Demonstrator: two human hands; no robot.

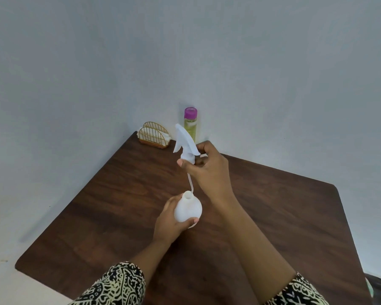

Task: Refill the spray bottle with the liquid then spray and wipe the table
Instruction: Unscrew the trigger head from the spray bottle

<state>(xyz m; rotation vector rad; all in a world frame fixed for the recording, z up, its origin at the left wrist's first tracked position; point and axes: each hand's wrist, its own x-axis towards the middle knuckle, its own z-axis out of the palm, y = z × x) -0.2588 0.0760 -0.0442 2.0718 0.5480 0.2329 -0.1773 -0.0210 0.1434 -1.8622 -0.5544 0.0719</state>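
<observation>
Head view, nearest first: my patterned sleeves [119,285] are cut off by the bottom edge, so I see the arms only from the forearm on. Over the middle of the brown worktop [97,216], my left hand [167,219] wraps the round white body of the spray bottle [188,209], fingers hidden behind it and the thumb tip showing at its lower edge. I cannot tell whether its base rests on the wood. Its neck is uncapped. Above it, my right hand [207,170] pinches the collar of the white trigger head [185,143], lifted clear of the bottle. The thin dip tube [190,183] hangs down to the neck, though I cannot make out whether its tip is inside the mouth or just behind it. Farther back, against the wall [273,73], the liquid bottle [190,125] with its purple cap stands partly hidden behind the trigger head. A gold wire napkin holder [155,135] stands beside it, its contents barely visible.
</observation>
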